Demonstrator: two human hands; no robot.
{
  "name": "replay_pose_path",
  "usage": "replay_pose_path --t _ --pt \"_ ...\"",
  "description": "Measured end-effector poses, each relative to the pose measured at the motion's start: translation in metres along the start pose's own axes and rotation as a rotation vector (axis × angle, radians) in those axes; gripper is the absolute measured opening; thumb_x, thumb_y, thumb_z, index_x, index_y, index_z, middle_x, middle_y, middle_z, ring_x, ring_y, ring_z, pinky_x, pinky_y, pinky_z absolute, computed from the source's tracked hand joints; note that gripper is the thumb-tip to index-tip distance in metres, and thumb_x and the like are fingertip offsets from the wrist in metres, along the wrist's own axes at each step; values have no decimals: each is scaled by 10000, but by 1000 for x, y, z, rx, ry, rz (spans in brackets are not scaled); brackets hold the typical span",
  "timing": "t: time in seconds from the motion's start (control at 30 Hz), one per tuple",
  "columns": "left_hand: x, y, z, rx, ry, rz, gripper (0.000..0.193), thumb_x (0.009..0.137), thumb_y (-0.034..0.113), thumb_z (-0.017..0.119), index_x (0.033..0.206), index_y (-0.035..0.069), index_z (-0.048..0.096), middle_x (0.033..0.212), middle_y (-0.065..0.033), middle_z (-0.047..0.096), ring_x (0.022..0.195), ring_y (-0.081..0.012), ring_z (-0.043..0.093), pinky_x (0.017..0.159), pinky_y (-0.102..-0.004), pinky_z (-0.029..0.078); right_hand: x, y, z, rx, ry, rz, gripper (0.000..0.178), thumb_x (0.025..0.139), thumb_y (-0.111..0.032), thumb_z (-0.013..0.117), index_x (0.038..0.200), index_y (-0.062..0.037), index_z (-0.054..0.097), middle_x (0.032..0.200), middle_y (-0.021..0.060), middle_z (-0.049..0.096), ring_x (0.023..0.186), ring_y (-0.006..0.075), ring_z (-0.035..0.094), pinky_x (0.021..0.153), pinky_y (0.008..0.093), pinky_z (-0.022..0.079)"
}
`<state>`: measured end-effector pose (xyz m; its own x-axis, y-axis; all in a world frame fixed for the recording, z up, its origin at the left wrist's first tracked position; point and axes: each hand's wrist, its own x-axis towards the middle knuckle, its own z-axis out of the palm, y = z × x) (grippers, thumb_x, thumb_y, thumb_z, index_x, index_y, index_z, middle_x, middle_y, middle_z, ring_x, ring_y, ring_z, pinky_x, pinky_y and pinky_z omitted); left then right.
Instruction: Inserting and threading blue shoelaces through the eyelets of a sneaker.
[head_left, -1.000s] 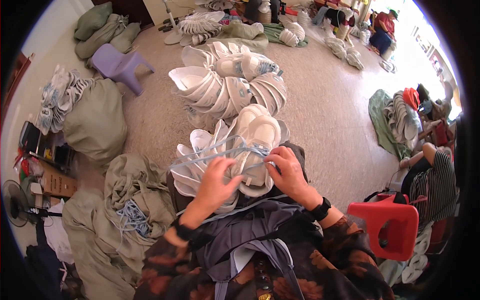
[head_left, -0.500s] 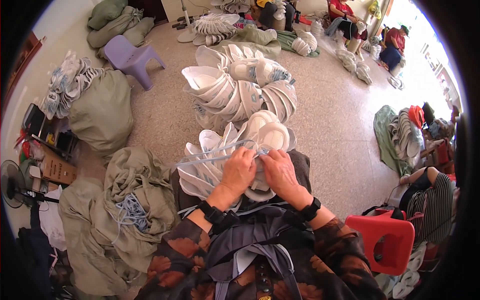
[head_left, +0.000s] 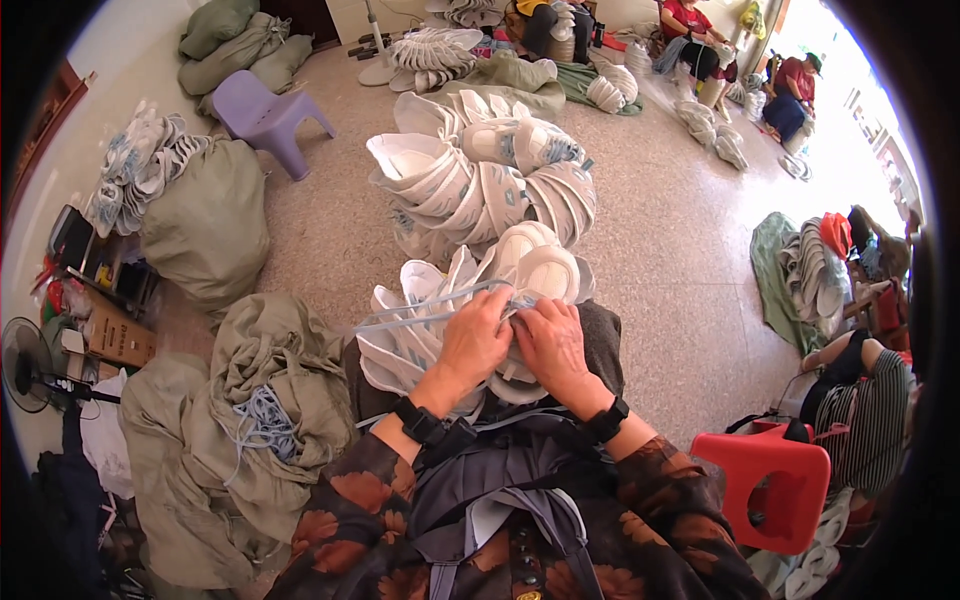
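My left hand [head_left: 474, 337] and my right hand [head_left: 552, 340] meet over a white shoe upper [head_left: 516, 388] on my lap. Pinched in the fingers of both is a light blue shoelace [head_left: 415, 319]; its long loose strands trail off to the left. The fingertips hide the exact spot where the lace meets the upper. More white shoe uppers [head_left: 395, 362] lean against one another beside my left hand. Just beyond my fingers, two rounded beige toe ends [head_left: 548, 268] point away from me.
Stacked shoe uppers [head_left: 470, 195] stand on the floor ahead. At left lie a bundle of blue laces [head_left: 268, 425] on green sacking [head_left: 165, 450], a full sack [head_left: 205, 225] and a purple chair [head_left: 265, 110]. A red stool [head_left: 765, 465] is at right. Several people sit farther off.
My right hand has shifted slightly left, bringing the two hands closer together over the lace. The uppers on my lap look unmoved.
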<state>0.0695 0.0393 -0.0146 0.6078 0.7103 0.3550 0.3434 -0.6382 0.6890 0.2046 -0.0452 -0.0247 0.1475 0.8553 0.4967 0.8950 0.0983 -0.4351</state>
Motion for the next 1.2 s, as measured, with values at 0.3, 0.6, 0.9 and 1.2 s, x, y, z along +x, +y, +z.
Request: replay_pose_path --t 0.3,0.6,0.9,1.2 --pt "-3 -4 5 -56 31 -35 132 818 8 643 946 -2 670 862 -160 638 769 -319 650 680 -379 521 3 -2 5 2 71 8 84 808 -134 689 859 -75 658 844 96 577 863 298 573 779 429 425" --pt "-13 -7 7 -95 102 -83 77 821 40 689 856 19 623 790 -126 639 681 -292 646 624 -379 514 -44 40 -65 38 -106 111 69 786 -96 675 743 -68 629 752 114 586 764 323 595 718 446 433" --pt "-12 -1 8 -173 99 -103 113 817 72 722 850 43 618 817 -108 616 782 -295 626 711 -390 510 -279 213 -175 -669 -349 797 107 742 -141 670 697 -48 698 749 198 680 748 403 673 710 510 529" --pt "16 -18 18 -525 60 -206 124 884 72 704 934 25 601 815 -33 632 718 -118 602 691 -276 508 -81 75 -81 115 -33 293 156 869 -84 652 1018 -44 631 953 147 641 955 355 618 831 432 480"
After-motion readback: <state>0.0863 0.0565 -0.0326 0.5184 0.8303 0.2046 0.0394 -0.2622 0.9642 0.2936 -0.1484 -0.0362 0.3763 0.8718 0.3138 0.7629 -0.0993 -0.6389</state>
